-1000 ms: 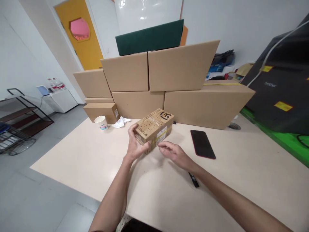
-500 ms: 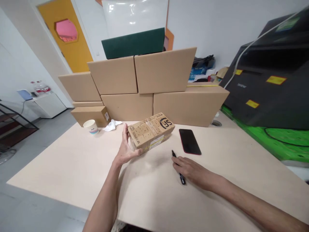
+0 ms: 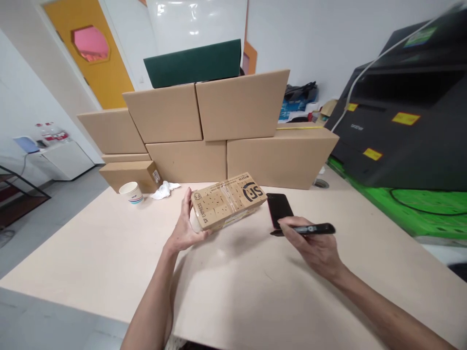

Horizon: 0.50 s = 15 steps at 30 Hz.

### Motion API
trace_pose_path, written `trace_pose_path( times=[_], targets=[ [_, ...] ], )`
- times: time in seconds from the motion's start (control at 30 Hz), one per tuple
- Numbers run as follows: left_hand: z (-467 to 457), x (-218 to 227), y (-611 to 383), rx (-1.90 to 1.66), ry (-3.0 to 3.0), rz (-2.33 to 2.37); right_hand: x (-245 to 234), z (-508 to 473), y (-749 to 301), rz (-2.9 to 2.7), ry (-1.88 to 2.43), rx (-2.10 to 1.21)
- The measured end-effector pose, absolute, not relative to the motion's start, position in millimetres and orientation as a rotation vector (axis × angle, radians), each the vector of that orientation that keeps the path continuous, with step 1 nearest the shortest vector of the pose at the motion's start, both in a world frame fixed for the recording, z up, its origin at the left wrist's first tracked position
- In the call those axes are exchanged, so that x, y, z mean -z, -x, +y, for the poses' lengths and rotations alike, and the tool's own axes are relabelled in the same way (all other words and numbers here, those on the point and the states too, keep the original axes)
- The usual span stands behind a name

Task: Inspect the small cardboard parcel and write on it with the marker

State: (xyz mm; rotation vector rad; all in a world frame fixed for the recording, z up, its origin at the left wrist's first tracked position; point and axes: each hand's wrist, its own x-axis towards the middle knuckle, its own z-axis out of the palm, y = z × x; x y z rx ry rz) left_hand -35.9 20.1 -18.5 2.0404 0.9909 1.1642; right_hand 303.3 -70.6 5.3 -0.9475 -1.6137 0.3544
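My left hand (image 3: 188,228) grips the near left end of a small brown cardboard box (image 3: 226,201) printed "SF Express", thumb at the front and fingers behind. The box is slightly tilted, with clear tape across its top. A black marker pen (image 3: 317,229) is held in my right hand (image 3: 314,245) above the table, its narrow dark end pointing left toward the box. Partly behind that hand lies a black smartphone (image 3: 279,206) with a red edge.
A paper cup (image 3: 131,192), crumpled tissue (image 3: 165,190) and a small carton (image 3: 127,176) sit at the back left of the table (image 3: 233,291). Large stacked cartons (image 3: 186,160) line the back, topped by a dark green box (image 3: 193,63). A big black printer box (image 3: 401,112) stands at right.
My right hand has lifted the marker off the table and turned it from lying lengthwise to nearly level sideways. My left hand has tilted the cardboard box slightly; the view has shifted a little.
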Motion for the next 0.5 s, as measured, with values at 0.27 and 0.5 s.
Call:
trace_pose_path(
  times=[0.27,0.5],
  targets=[
    [20.0,19.1,32.3,-1.154,-2.068,0.956,-30.7,-60.0,-262.8,-1.416,0.884,-0.556],
    [17.0,16.9,26.0,-1.16,-2.112,0.943,-59.0,-56.0,-236.3,-1.542,0.85,-0.367]
  ],
)
